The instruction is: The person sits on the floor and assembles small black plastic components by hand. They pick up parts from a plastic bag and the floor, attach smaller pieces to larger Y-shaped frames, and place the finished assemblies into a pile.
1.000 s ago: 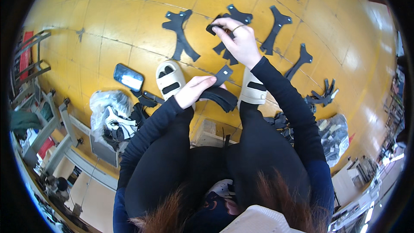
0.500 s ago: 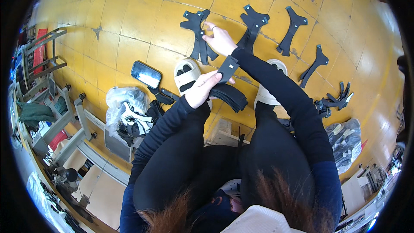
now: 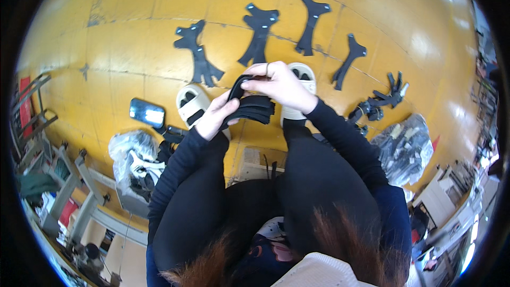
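Observation:
My left hand (image 3: 213, 116) is closed round one end of a stack of black fabric strips (image 3: 257, 109), held above the floor between my feet. The strips fan out and curve down at the free end. With fingers pinched, my right hand (image 3: 282, 89) grips the bent-up end of the top strip. Beyond my hands, black Y-shaped fabric pieces lie on the floor in groups: one group (image 3: 198, 56) at the left, another (image 3: 259, 32) beside it, then a third (image 3: 311, 21) and a narrower one (image 3: 350, 59) at the right. Small pale tags mark their ends.
On the left lie a phone (image 3: 147, 112) and a clear plastic bag (image 3: 127, 146) with black and white pieces. To the right are loose black straps (image 3: 390, 93) and another bag (image 3: 406, 151) of dark pieces. My sandals (image 3: 193, 104) stand on the yellow floor.
My right hand has come back from the left floor group to the stack and now pinches the top strip, which is bent upward. The whole view has shifted.

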`<act>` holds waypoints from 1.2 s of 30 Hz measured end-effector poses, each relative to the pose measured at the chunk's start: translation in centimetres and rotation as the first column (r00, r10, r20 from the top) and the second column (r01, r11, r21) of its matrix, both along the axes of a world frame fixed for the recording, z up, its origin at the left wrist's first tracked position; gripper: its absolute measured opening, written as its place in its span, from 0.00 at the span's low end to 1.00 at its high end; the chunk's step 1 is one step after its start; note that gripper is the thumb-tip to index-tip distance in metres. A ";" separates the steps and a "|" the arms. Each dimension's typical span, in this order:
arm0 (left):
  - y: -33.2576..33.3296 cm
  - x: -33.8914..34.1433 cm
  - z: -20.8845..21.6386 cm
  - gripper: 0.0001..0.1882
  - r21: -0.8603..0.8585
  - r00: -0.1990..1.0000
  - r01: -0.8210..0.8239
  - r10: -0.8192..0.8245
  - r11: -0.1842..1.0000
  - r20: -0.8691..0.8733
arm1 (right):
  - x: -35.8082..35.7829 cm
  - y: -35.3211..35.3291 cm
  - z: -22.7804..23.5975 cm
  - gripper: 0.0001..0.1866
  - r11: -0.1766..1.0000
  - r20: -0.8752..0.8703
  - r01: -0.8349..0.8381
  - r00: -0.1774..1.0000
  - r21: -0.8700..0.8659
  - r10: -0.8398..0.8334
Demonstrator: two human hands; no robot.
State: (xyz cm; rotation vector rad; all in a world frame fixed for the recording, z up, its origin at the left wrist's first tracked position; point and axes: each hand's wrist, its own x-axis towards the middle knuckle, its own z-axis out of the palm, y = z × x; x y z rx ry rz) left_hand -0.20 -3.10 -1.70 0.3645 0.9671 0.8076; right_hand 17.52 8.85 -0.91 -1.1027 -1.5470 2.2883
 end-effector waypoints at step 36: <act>3.6 -1.1 9.0 0.13 0.244 0.951 0.085 -0.005 0.966 -0.309 | 3.1 -0.7 4.6 0.35 0.914 -0.474 0.404 0.799 -0.032 -0.370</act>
